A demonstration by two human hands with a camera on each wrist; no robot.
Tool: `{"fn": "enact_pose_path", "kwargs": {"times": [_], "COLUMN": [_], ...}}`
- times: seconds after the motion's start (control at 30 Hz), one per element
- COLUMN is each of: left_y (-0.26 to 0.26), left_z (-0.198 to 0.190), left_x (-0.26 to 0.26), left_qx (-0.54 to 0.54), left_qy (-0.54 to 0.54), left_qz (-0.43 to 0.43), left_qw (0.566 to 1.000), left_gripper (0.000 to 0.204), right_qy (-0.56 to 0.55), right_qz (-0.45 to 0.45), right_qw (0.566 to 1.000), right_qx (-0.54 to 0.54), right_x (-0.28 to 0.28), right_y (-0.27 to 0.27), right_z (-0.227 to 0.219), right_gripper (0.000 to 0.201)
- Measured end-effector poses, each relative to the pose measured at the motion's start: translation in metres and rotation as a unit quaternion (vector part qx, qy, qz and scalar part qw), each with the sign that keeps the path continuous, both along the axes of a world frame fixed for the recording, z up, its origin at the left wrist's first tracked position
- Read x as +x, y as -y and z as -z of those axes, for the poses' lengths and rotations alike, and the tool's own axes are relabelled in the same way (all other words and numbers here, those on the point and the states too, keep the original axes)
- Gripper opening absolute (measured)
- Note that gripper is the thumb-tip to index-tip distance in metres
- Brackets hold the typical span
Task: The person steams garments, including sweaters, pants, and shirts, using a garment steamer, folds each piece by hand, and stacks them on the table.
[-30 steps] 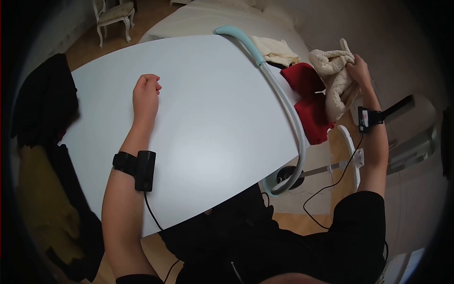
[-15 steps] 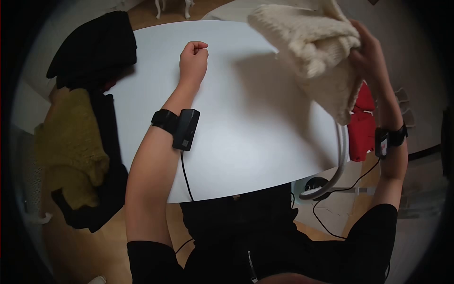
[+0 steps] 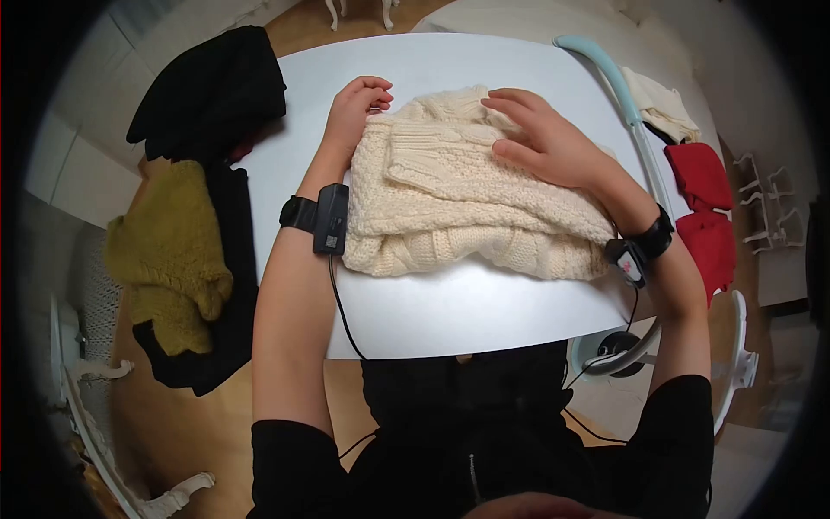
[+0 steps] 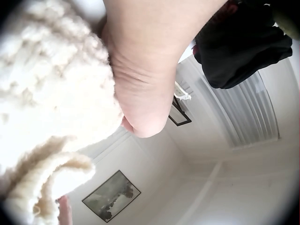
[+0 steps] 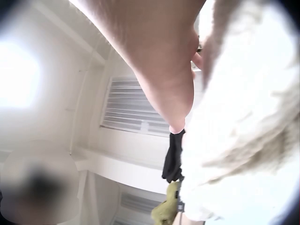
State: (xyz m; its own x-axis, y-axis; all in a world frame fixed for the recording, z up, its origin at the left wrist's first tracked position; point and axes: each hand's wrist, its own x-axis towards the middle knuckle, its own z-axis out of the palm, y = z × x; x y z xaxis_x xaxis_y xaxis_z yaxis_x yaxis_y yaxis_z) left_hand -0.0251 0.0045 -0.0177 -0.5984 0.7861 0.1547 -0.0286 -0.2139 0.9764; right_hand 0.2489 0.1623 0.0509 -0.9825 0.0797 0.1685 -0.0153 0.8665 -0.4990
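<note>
The cream knit garment [image 3: 484, 195], a moment ago swinging in the right hand over the right side, now lies on the table, and the right hand [image 3: 553, 143] has come over it with its fingers let go. The left hand [image 3: 353, 112] stays near the far left side.

The white table [image 3: 432, 316] spans the middle. The garment covers much of its width, in uneven layers, a ribbed band uppermost toward the left. Past the left edge, the black garment [image 3: 212, 91] is at the far end, with the olive garment [image 3: 169, 251] nearer, over dark cloth [image 3: 232, 216]. The pale blue and grey hose [image 3: 616, 78] curves down the right side; beyond it are the red cloth [image 3: 699, 177] and, farther off, a small cream cloth [image 3: 661, 102].

The right hand's fingers are extended and slightly parted at the garment's far right part; contact by each fingertip is hard to judge. The left hand's fingers are loosely bent, holding nothing, beside the garment's far left corner. Each wrist wears a small black camera [image 3: 331, 219].
</note>
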Motion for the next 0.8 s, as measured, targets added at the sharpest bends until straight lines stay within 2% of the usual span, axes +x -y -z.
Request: {"fn": "enact_pose_path", "kwargs": {"times": [0.03, 0.07, 0.1, 0.17, 0.2, 0.23, 0.27, 0.3, 0.33, 0.37, 0.4, 0.43, 0.47, 0.53, 0.6, 0.7, 0.8], "left_y": [0.001, 0.002, 0.004, 0.008, 0.013, 0.015, 0.018, 0.02, 0.021, 0.019, 0.022, 0.022, 0.019, 0.016, 0.01, -0.007, -0.023], "left_z": [0.0, -0.001, -0.002, -0.009, -0.014, -0.019, -0.024, -0.028, -0.031, -0.031, -0.039, -0.049, -0.06, -0.08, -0.089, -0.086, -0.078], "left_x": [0.002, 0.004, 0.006, 0.011, 0.009, 0.01, 0.011, 0.007, 0.005, 0.005, 0.022, 0.043, 0.067, 0.118, 0.159, 0.188, 0.205], "left_qx": [-0.01, -0.01, -0.011, -0.067, -0.108, -0.112, -0.161, -0.209, -0.222, -0.224, -0.188, -0.143, -0.111, -0.061, -0.033, -0.075, -0.087], "left_qy": [-0.004, -0.021, -0.038, -0.078, -0.11, -0.121, -0.166, -0.21, -0.311, -0.321, -0.48, -0.62, -0.587, -0.633, -0.644, -0.696, -0.723], "left_qz": [0.004, 0.005, 0.008, 0.011, 0.012, 0.017, 0.018, 0.017, -0.001, -0.001, -0.103, -0.197, -0.208, -0.157, -0.051, 0.077, 0.08], "left_qw": [1.0, 1.0, 0.999, 0.995, 0.988, 0.986, 0.973, 0.955, 0.924, 0.92, 0.85, 0.746, 0.775, 0.755, 0.763, 0.71, 0.681], "left_gripper": [0.02, 0.02, 0.021, 0.022, 0.024, 0.024, 0.026, 0.028, 0.028, 0.028, 0.023, 0.018, 0.016, 0.016, 0.015, 0.022, 0.024], "right_qy": [-0.068, -0.01, -0.015, -0.006, 0.05, 0.04, 0.036, 0.032, 0.021, 0.018, 0.015, 0.005, -0.01, -0.025, 0.004, -0.045, -0.061], "right_qz": [0.011, 0.028, 0.032, 0.009, 0.003, 0.01, -0.011, -0.033, -0.03, -0.026, -0.023, -0.021, -0.032, -0.044, -0.03, -0.057, -0.062], "right_qw": [0.992, 0.998, 0.998, 0.988, 0.991, 0.992, 0.99, 0.987, 0.988, 0.998, 0.998, 0.998, 0.994, 0.985, 0.98, 0.978, 0.972], "right_qx": [0.101, 0.063, 0.052, 0.151, 0.125, 0.121, 0.136, 0.152, 0.15, 0.049, -0.053, -0.059, -0.106, -0.163, -0.199, -0.196, -0.217], "right_x": [0.001, 0.0, -0.002, -0.006, -0.014, -0.02, -0.026, -0.03, -0.032, -0.033, -0.034, -0.033, -0.034, -0.036, -0.035, -0.033, -0.036], "right_y": [-0.006, -0.016, -0.022, -0.034, -0.035, -0.044, -0.053, -0.056, -0.059, -0.063, -0.067, -0.073, -0.078, -0.084, -0.086, -0.09, -0.096], "right_z": [0.018, 0.031, 0.035, 0.032, 0.025, 0.025, 0.025, 0.023, 0.023, 0.024, 0.025, 0.027, 0.031, 0.04, 0.04, 0.042, 0.045], "right_gripper": [0.06, 0.06, 0.06, 0.06, 0.059, 0.059, 0.057, 0.054, 0.054, 0.052, 0.049, 0.049, 0.048, 0.046, 0.041, 0.041, 0.03]}}
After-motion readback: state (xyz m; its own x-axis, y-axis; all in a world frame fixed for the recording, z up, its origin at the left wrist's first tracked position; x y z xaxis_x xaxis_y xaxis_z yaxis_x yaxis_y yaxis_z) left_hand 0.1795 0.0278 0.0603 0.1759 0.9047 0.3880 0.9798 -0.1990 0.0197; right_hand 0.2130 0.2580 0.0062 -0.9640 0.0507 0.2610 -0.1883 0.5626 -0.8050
